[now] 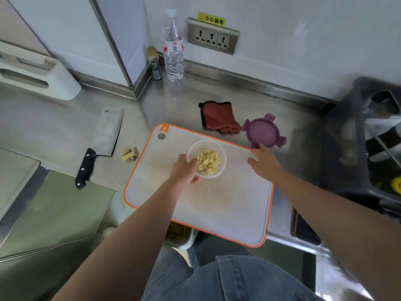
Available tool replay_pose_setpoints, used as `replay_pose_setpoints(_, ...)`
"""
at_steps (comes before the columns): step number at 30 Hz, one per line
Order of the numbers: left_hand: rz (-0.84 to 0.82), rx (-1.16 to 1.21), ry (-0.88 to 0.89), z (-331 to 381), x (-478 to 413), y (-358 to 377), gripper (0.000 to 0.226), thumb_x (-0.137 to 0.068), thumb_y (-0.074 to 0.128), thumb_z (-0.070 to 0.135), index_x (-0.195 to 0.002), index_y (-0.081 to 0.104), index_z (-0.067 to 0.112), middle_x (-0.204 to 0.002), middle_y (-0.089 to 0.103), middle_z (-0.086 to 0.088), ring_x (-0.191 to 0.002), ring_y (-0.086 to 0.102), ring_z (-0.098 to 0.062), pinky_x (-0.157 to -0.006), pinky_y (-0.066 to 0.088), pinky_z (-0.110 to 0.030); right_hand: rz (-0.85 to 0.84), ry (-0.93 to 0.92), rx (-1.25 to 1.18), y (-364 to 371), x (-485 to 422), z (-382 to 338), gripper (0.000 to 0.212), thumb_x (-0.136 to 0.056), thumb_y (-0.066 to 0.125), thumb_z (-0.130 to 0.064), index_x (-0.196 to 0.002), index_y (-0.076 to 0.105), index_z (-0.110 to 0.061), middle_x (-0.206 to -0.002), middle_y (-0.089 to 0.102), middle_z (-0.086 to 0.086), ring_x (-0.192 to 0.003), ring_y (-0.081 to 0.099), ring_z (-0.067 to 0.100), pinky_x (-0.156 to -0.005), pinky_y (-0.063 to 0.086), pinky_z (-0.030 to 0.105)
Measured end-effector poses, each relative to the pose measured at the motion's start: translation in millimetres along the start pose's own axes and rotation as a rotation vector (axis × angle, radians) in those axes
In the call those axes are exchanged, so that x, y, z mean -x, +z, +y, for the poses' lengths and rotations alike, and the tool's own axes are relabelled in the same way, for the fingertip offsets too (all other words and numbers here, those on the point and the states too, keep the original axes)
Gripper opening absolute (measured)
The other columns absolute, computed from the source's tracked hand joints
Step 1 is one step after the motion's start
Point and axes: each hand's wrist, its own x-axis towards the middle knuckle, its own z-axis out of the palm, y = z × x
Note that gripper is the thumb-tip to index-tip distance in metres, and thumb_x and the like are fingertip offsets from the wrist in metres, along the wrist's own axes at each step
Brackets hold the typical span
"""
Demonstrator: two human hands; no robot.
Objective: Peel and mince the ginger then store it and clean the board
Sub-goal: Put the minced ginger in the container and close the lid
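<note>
1. Clear plastic bowl (207, 158) holding the cut ginger (208, 162) is sitting on the orange-rimmed cutting board (217, 205), toward its far side.
2. Left hand (184, 169) is gripping the bowl's near-left rim.
3. Right hand (263, 161) is reaching, fingers spread, its fingertips touching the purple lid (263, 131) just beyond the board's far-right corner.
4. Cleaver (102, 142) and ginger peelings (130, 155) are lying on the steel surface (54, 127), left of the board.

We see pale yellow ginger bits (208, 162) in a clear bowl (221, 149), white board (217, 205) w/ orange rim, purple lid (263, 131), rust-red cloth (219, 117), black-handled cleaver (102, 142), grey steel surface (54, 127).
</note>
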Motion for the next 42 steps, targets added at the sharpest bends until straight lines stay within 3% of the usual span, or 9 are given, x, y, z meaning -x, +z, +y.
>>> replay_pose_setpoints(6,-0.01,-0.056,-0.01,2.6,-1.9,-1.5,0.024,-0.09,0.048,0.025,-0.11,0.051,0.011,-0.106,0.064,-0.021,-0.069,0.067,-0.034,-0.067,0.06,-0.043,0.295,-0.192,-0.062,-14.2,1.9,-7.6,0.037,-0.086,0.06,-0.013,-0.121,0.06,-0.001,-0.135,0.048,0.017,-0.124,0.045,0.035,-0.104,0.035,0.037)
replay_pose_setpoints(12,-0.05,-0.126,-0.018,7.8,-0.4,-11.5,0.037,-0.096,0.033,0.036,-0.109,0.056,0.01,-0.104,0.065,-0.019,-0.069,0.064,-0.031,-0.068,0.059,-0.04,0.649,-0.178,-0.732,-64.2,20.1,-61.2,0.022,-0.08,0.062,0.0,-0.097,0.07,-0.012,-0.098,0.068,0.005,-0.087,0.062,0.012,-0.081,0.048,0.015)
replay_pose_setpoints(15,-0.058,-0.13,-0.014,6.9,-0.5,-20.7,0.045,-0.099,0.026,0.041,-0.11,0.057,0.011,-0.104,0.065,-0.02,-0.064,0.061,-0.029,-0.068,0.056,-0.039,0.556,-0.077,-1.245,-80.8,21.7,-80.9,0.019,-0.084,0.058,0.004,-0.091,0.067,-0.012,-0.087,0.068,0.004,-0.073,0.064,0.012,-0.073,0.056,0.023)
replay_pose_setpoints(18,-0.055,-0.067,-0.02,6.8,2.3,-29.9,0.057,-0.101,0.019,0.05,-0.106,0.058,0.009,-0.092,0.065,-0.02,-0.061,0.057,-0.027,-0.067,0.053,-0.038,0.201,0.062,-1.594,-66.8,24.6,-89.0,0.019,-0.089,0.052,0.008,-0.105,0.062,0.004,-0.08,0.063,0.01,-0.056,0.063,0.012,-0.052,0.054,0.023)
replay_pose_setpoints(21,-0.107,0.06,-0.073,9.3,6.9,-38.4,0.068,-0.099,0.01,0.056,-0.11,0.057,0.009,-0.086,0.062,-0.016,-0.065,0.057,-0.026,-0.062,0.048,-0.029,0.011,0.129,-1.582,-27.3,38.3,-94.7,0.019,-0.091,0.048,0.01,-0.106,0.057,0.004,-0.081,0.06,0.011,-0.05,0.064,0.012,-0.052,0.056,0.023)
replay_pose_setpoints(24,-0.201,0.086,-0.095,9.3,12.0,-44.4,0.066,-0.099,0.012,0.057,-0.1,0.057,0.009,-0.081,0.061,-0.011,-0.069,0.059,-0.027,-0.067,0.047,-0.03,0.128,0.163,-1.438,5.8,48.7,-98.6,0.018,-0.09,0.049,0.012,-0.102,0.054,-0.001,-0.081,0.059,0.012,-0.051,0.064,0.013,-0.064,0.058,0.027)
replay_pose_setpoints(28,-0.247,-0.034,-0.045,8.1,10.5,-43.4,0.04,-0.097,0.042,0.047,-0.085,0.056,0.012,-0.079,0.059,-0.005,-0.068,0.06,-0.024,-0.071,0.048,-0.03,0.35,0.111,-1.017,21.1,49.2,-98.0,0.022,-0.085,0.06,-0.001,-0.102,0.059,-0.015,-0.096,0.065,0.004,-0.085,0.063,0.019,-0.088,0.051,0.035)
replay_pose_setpoints(38,-0.101,-0.189,0.082,0.2,-3.8,-35.5,0.032,-0.081,0.064,0.016,-0.107,0.058,-0.002,-0.064,0.062,-0.009,-0.057,0.056,-0.024,-0.062,0.045,-0.034,0.143,0.085,-0.695,26.1,49.2,-94.3,0.042,-0.079,0.073,-0.013,-0.115,0.051,-0.016,-0.115,0.057,0.005,-0.089,0.057,0.019,-0.078,0.048,0.03)
replay_pose_setpoints(42,0.066,-0.611,0.289,5.8,0.0,-35.6,0.05,-0.088,0.058,0.03,-0.13,0.043,0.007,-0.125,0.055,-0.012,-0.112,0.054,-0.028,-0.089,0.043,-0.038,0.333,-0.165,-0.231,26.9,54.4,-91.0,0.059,-0.088,0.063,-0.026,-0.139,0.037,-0.012,-0.145,0.035,0.011,-0.129,0.037,0.027,-0.103,0.034,0.035)
